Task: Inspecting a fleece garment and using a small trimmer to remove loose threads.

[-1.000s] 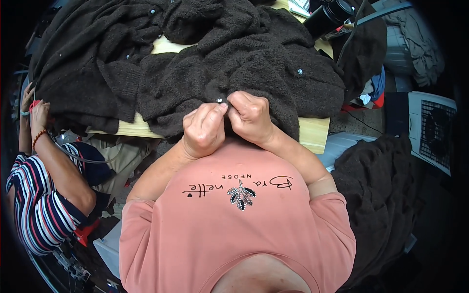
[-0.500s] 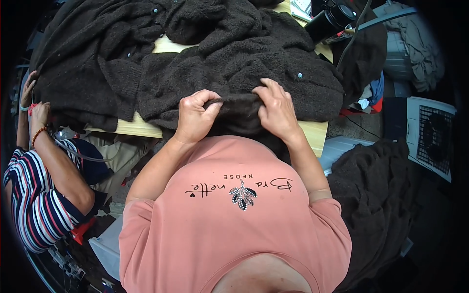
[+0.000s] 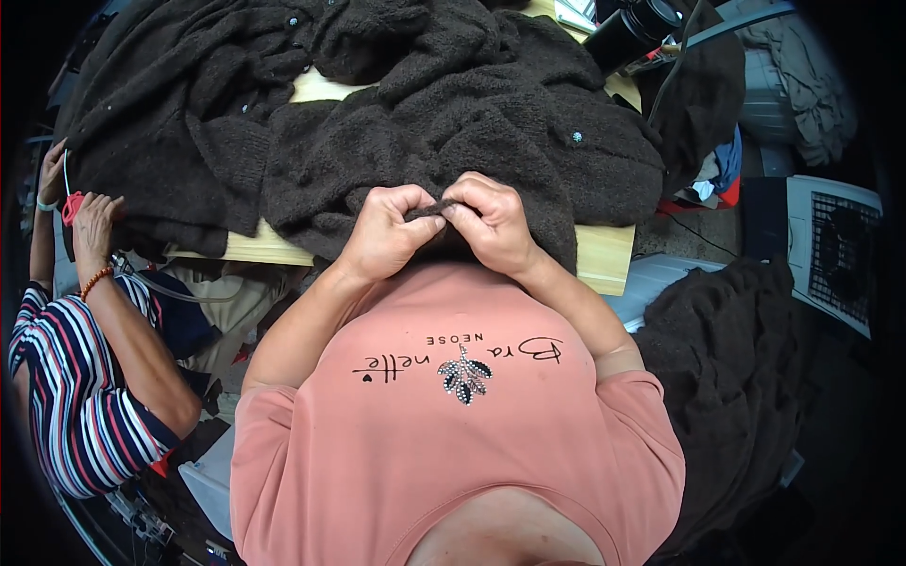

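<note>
Gripping a dark brown knitted garment, both hands are closed, with thumbs and fingers pinching a narrow fold of its near edge. The left hand holds the fold from one side and the right hand from the other; the fingertips are close together, and whether they touch cannot be told. The garment lies heaped on a pale wooden table, spreading beyond the hands, with its pinched edge nearest the wearer's salmon-pink short-sleeved shirt.

Beyond and to the right of the right hand, a small round pale-blue sparkling ornament sits on the knit. Farther out on that side is a black cylindrical object, tilted; its kind cannot be determined. Well to the right of the hands, nearer the wearer, hangs a gathered heap of dark brown cloth; past it stands a white panel with a black grille.

Well to the left of the left hand, a co-worker in a striped shirt has both hands at the far-left edge of the dark knit, beside a small pinkish-red item.
</note>
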Action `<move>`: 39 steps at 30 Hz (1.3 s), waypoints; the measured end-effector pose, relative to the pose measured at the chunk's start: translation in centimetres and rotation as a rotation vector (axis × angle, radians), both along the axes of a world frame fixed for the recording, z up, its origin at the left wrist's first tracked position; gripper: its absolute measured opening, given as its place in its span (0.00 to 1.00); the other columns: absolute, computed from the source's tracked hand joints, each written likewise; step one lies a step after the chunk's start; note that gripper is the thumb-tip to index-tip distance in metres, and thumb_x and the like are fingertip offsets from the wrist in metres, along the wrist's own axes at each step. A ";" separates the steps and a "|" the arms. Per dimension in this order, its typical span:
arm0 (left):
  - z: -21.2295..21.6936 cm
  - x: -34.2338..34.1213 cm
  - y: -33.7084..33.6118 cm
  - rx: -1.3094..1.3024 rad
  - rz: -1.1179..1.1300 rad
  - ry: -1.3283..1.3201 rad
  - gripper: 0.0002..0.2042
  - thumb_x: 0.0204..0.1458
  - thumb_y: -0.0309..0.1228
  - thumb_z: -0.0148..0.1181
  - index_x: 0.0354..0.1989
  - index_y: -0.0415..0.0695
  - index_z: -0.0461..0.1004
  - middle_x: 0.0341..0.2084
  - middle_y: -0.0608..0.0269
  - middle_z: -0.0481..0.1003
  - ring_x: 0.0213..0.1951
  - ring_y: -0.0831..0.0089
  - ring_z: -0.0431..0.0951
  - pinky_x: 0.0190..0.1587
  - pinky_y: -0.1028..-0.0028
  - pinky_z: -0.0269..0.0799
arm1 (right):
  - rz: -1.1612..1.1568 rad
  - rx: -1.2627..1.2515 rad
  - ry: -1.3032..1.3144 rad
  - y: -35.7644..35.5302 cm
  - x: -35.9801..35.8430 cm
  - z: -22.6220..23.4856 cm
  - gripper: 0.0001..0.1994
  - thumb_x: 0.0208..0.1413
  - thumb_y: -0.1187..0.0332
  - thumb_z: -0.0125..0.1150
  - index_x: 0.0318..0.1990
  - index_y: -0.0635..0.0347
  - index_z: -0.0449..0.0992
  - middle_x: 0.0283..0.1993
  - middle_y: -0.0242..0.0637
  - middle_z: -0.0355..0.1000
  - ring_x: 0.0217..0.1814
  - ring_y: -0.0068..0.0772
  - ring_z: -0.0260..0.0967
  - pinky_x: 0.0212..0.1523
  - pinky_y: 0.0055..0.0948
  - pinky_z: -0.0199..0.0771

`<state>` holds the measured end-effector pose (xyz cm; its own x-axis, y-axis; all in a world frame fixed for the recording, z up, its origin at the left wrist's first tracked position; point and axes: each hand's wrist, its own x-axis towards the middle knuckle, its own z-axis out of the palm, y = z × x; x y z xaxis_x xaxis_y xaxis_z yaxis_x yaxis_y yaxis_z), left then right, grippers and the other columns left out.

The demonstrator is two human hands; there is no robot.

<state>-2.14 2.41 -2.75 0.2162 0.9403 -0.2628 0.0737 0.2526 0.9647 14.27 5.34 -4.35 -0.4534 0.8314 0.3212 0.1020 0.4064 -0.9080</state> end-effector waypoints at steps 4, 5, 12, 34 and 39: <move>-0.3 0.4 0.4 -0.042 0.041 -0.124 0.02 0.45 0.18 0.56 0.27 0.35 0.74 0.21 0.68 0.74 0.25 0.86 0.70 0.28 0.85 0.66 | -0.035 0.083 -0.021 0.4 0.8 0.2 0.02 0.43 0.80 0.57 0.27 0.66 0.72 0.26 0.38 0.68 0.27 0.30 0.65 0.30 0.24 0.65; 0.1 0.5 0.5 -0.098 0.070 -0.207 0.03 0.45 0.19 0.56 0.28 0.35 0.75 0.22 0.67 0.74 0.25 0.84 0.71 0.29 0.84 0.68 | -0.077 0.064 -0.015 0.7 1.1 0.0 0.02 0.43 0.80 0.57 0.27 0.65 0.72 0.26 0.37 0.68 0.28 0.30 0.66 0.31 0.24 0.66; 1.2 -1.1 2.3 -0.146 0.297 -0.325 0.04 0.46 0.20 0.56 0.30 0.34 0.75 0.25 0.63 0.76 0.26 0.81 0.73 0.31 0.81 0.69 | -0.449 0.021 -0.161 -2.4 6.5 -1.8 0.20 0.35 0.73 0.67 0.40 0.64 0.69 0.32 0.33 0.65 0.28 0.20 0.62 0.28 0.18 0.64; 1.5 -1.6 2.3 -0.089 0.250 -0.490 0.03 0.47 0.21 0.55 0.30 0.36 0.74 0.25 0.68 0.74 0.28 0.85 0.70 0.34 0.84 0.66 | -0.530 -0.526 0.283 -1.5 4.5 -5.8 0.10 0.48 0.83 0.53 0.39 0.67 0.73 0.36 0.32 0.72 0.36 0.19 0.67 0.40 0.18 0.67; 1.4 -0.7 2.4 -0.070 0.196 -0.365 0.02 0.46 0.21 0.56 0.27 0.36 0.74 0.23 0.68 0.74 0.25 0.86 0.69 0.30 0.85 0.65 | -0.383 0.269 -0.033 -1.7 4.6 2.6 0.14 0.40 0.86 0.51 0.38 0.67 0.70 0.31 0.40 0.74 0.31 0.30 0.72 0.33 0.24 0.71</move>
